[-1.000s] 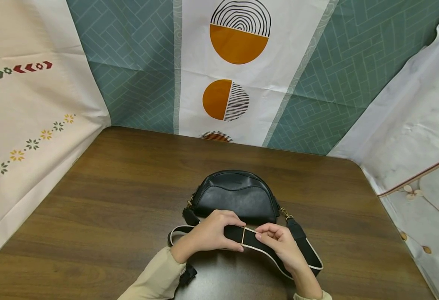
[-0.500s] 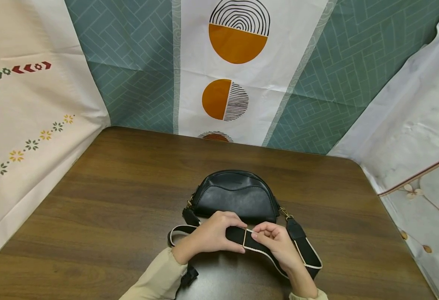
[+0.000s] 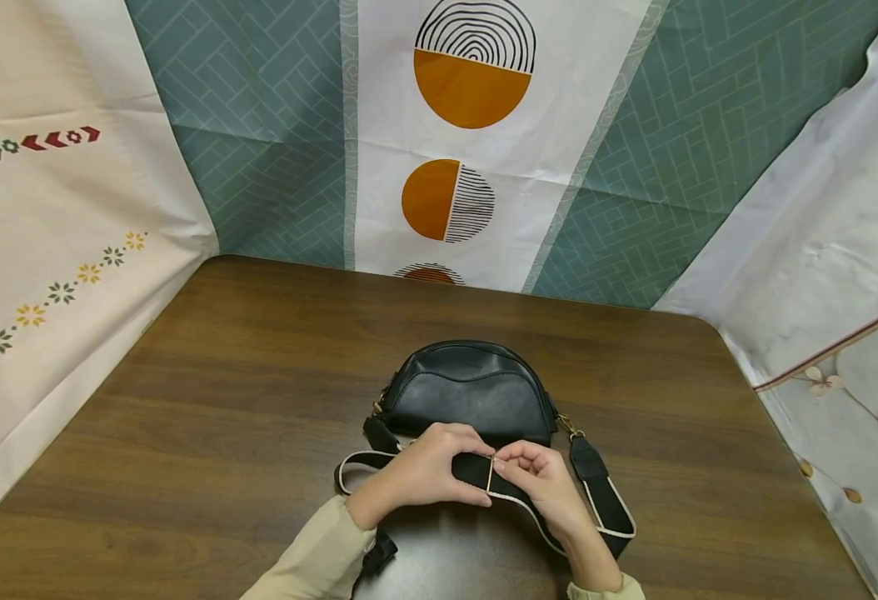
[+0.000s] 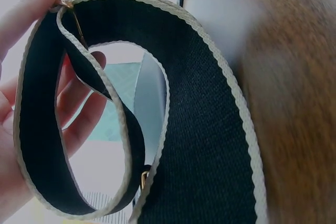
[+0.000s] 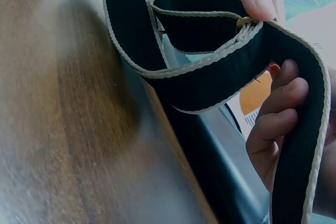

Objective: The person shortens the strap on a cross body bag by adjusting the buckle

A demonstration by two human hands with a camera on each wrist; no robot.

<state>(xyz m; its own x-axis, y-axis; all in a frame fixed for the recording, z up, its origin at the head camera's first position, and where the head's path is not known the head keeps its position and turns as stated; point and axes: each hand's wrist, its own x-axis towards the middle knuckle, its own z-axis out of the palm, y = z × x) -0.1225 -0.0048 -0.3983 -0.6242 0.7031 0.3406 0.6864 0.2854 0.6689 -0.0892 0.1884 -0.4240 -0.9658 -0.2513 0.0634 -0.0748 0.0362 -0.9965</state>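
Note:
A black half-moon handbag (image 3: pixel 469 400) stands on the table, its black strap (image 3: pixel 471 469) with cream edges looped in front of it. My left hand (image 3: pixel 427 471) holds a thin gold slider buckle (image 3: pixel 490 477) on the strap between thumb and fingers. Just right of the buckle, my right hand (image 3: pixel 547 487) pinches the strap's upper edge with thumb and index finger. In the left wrist view, the strap (image 4: pixel 205 114) curves in a doubled loop through the buckle (image 4: pixel 77 22). The right wrist view shows my right hand's other fingers (image 5: pixel 278 119) curled behind the strap.
Gold clasps join the strap to the bag, the right clasp (image 3: pixel 570 426) showing plainly. A black strap piece (image 3: pixel 381 554) lies by my left sleeve. Around the brown wooden table (image 3: pixel 221 417) hang patterned cloths (image 3: pixel 266 133) at the back and sides.
My right hand has moved left along the strap, up close to the buckle. The strap's right-hand loop has shifted slightly left with it. My left hand keeps its hold nearly still.

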